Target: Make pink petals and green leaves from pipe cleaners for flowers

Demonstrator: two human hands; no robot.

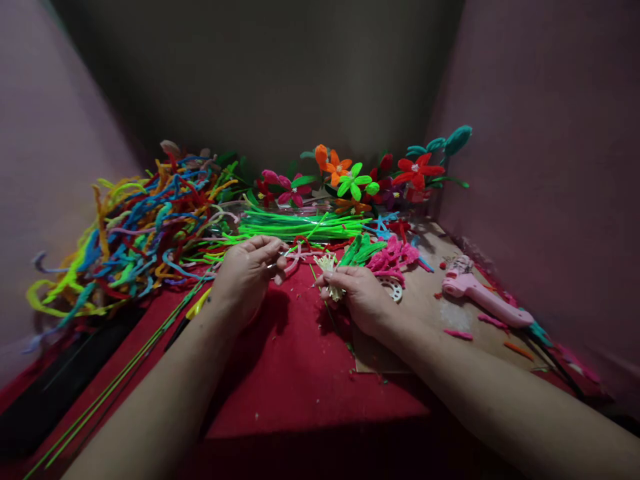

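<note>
My right hand (361, 293) pinches a small bunch of cream flower stamens (327, 267) above the red cloth. To its left, my left hand (253, 270) has thumb and fingers pressed together. A thin green pipe cleaner (313, 230) runs up and right from near those fingertips; whether it is held or lies behind them I cannot tell. Just beyond both hands lies a bundle of green pipe cleaners (300, 225). Folded green petals (363, 250) and pink petals (395, 255) sit past the right hand, with a white ring-shaped piece (392, 289) beside its wrist.
A tangled heap of coloured pipe cleaners (150, 227) fills the left. Finished pipe-cleaner flowers (340, 168) stand at the back. On a brown board (425, 347) at right rests a pink glue gun (487, 297). Long green stems (125, 370) and yellow-handled scissors (199, 305) lie near the left arm.
</note>
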